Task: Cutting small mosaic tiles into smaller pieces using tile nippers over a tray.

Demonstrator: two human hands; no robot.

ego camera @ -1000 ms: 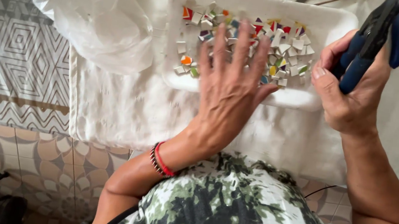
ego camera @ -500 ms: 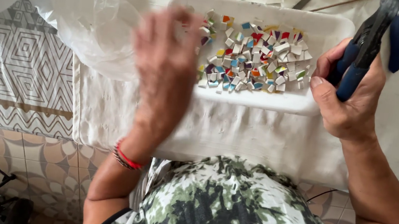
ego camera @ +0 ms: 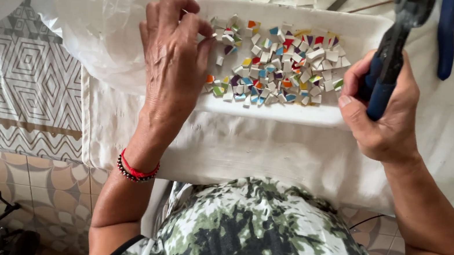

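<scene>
The left hand (ego camera: 175, 56) rests over the left end of a white tray (ego camera: 276, 112), its fingers (ego camera: 206, 40) curled together at the edge of a heap of small coloured tile chips (ego camera: 282, 64); whether they pinch a chip I cannot tell. The tray lies on a white cloth (ego camera: 247, 148) over the table. At the tray's right end, the right hand (ego camera: 384, 110) is clamped on blue-handled nippers (ego camera: 387, 61), held upright.

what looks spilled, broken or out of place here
Nothing stands out. The small coloured tile pieces all lie inside the white tray, none on the cloth. The left hand rests at the tray's left end; the right hand grips blue-handled nippers.
</scene>
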